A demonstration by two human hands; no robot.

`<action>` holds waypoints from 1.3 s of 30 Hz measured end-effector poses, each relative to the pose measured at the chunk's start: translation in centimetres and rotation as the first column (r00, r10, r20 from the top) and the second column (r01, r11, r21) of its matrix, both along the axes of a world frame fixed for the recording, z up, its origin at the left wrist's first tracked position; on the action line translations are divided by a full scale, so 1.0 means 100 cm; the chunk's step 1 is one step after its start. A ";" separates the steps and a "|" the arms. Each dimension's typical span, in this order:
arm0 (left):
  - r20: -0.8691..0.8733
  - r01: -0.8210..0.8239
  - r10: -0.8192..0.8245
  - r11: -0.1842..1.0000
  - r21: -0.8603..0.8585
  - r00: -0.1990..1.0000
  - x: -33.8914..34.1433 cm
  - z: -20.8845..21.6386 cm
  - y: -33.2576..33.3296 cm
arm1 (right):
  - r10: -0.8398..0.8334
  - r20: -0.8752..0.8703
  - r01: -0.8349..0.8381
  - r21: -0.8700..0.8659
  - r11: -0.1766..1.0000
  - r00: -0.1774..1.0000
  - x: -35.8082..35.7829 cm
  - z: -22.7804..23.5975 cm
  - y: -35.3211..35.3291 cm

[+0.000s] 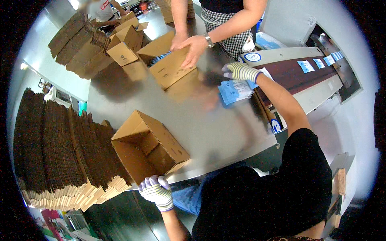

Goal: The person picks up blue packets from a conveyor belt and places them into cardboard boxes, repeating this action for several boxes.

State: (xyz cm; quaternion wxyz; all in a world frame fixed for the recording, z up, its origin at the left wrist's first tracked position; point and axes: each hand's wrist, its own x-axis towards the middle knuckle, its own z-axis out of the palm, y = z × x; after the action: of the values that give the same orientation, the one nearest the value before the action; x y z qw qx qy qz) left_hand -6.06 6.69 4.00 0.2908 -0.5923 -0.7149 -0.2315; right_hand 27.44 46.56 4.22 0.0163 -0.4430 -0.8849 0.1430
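Observation:
My left hand (156,193), in a striped knit glove with purple fingertips, has its fingers curled over the near rim of an open cardboard box (171,140). The box rests tilted on the metal table's near left edge, and no contents show inside. My right hand (243,73), gloved the same way, reaches out at the conveyor's end with its fingers extended. Just below it lies a fanned pile of blue-and-white packets (235,92) on the table. Nothing shows in the right hand's fingers, though their undersides are hidden.
A conveyor belt (287,78) at right carries more packets (305,66) in a row. Across the metal table (201,138), a co-worker's hands (193,48) hold a box (171,70) with packets inside. Stacks of flattened cardboard (60,144) stand at left. Another person (100,10) works far left.

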 end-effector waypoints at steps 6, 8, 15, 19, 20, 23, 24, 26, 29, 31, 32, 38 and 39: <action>0.003 0.001 -0.001 1.000 -0.003 1.000 -0.001 0.001 0.000 | 0.079 0.146 -0.055 -0.160 0.986 0.986 0.012 0.013 0.029; 0.008 0.007 -0.007 1.000 0.003 1.000 0.000 0.001 0.002 | 0.360 0.233 -0.287 -0.296 0.911 0.903 0.021 -0.012 0.057; -0.002 -0.006 0.006 1.000 -0.016 1.000 0.000 0.005 -0.002 | 0.453 0.439 -0.258 -0.433 0.863 0.776 0.007 -0.049 0.022; 0.021 0.021 -0.020 1.000 -0.006 1.000 0.001 0.004 0.001 | 0.257 0.382 -0.205 -0.171 0.964 0.888 -0.012 -0.068 -0.068; 0.041 0.029 -0.027 0.999 -0.038 0.999 0.001 0.003 0.001 | 0.359 0.303 -0.416 0.151 0.896 0.883 -0.016 -0.058 -0.108; 0.040 0.036 -0.032 0.992 -0.124 0.999 0.004 0.007 -0.002 | 0.275 0.511 -0.137 -0.291 0.947 0.814 -0.058 -0.029 -0.183; 0.033 0.053 -0.050 0.992 -0.118 0.998 0.006 0.005 0.000 | 0.294 0.391 -0.259 -0.141 0.956 0.872 -0.054 -0.042 -0.195; 0.029 0.087 -0.083 0.978 -0.190 0.996 0.012 0.009 -0.001 | 0.296 0.421 -0.257 -0.148 0.955 0.857 -0.062 -0.047 -0.196; 0.069 0.117 -0.104 0.967 -0.228 0.992 0.022 0.012 -0.009 | 0.234 0.193 -0.175 -0.281 0.944 0.953 -0.062 -0.047 -0.175; 0.040 0.153 -0.148 0.964 -0.216 0.988 0.029 0.013 -0.014 | 0.221 0.015 -0.206 -0.301 0.931 0.975 -0.065 -0.041 -0.166; 0.035 0.140 -0.135 0.955 -0.260 0.990 0.033 0.015 -0.019 | 0.236 -0.457 -0.392 -0.285 0.875 0.858 -0.087 -0.003 -0.178; -0.104 0.033 -0.085 0.904 -0.427 0.991 0.064 0.015 -0.021 | 0.621 -0.743 -0.844 0.147 0.515 0.250 -0.181 0.101 -0.219; -0.117 0.028 -0.085 0.907 -0.419 0.989 0.066 0.015 -0.022 | 0.599 -0.673 -0.835 -0.050 0.548 0.434 -0.196 0.109 -0.227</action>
State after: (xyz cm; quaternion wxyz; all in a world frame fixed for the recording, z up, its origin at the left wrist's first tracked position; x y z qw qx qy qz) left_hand 0.51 4.53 5.46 0.1980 -0.6751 -0.7094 -0.0422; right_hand 7.87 23.86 15.09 0.1376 0.0600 -0.8898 0.4310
